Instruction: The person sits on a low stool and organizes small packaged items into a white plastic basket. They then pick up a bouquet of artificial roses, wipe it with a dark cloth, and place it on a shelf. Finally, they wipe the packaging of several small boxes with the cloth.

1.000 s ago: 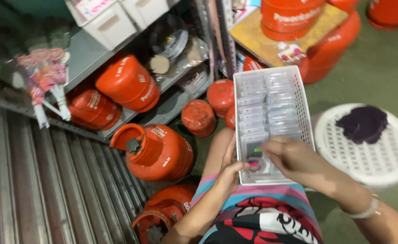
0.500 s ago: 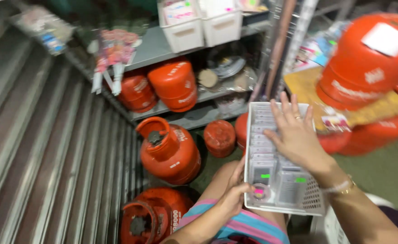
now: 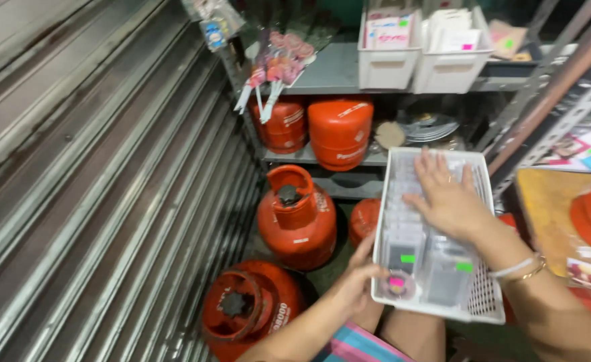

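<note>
**White basket of clear packets held before a shelf of orange cylinders**

Corrugated metal shutter [image 3: 87, 188] fills the left side, and a grey metal shelf [image 3: 339, 70] stands ahead. On the person's lap rests a white plastic basket [image 3: 436, 234] packed with rows of small clear packets [image 3: 416, 245], some bearing green or pink stickers. The left hand [image 3: 359, 281] grips the basket's near left corner, fingers curled around the rim. The right hand [image 3: 449, 198] lies flat and spread on top of the packets, holding nothing. On the upper shelf sit two white bins [image 3: 419, 50] holding cards and paper packs, with pink-headed sticks [image 3: 275, 74] hanging beside them. Orange gas cylinders [image 3: 299, 218] crowd the lower shelf and the floor just left of the basket.
</note>
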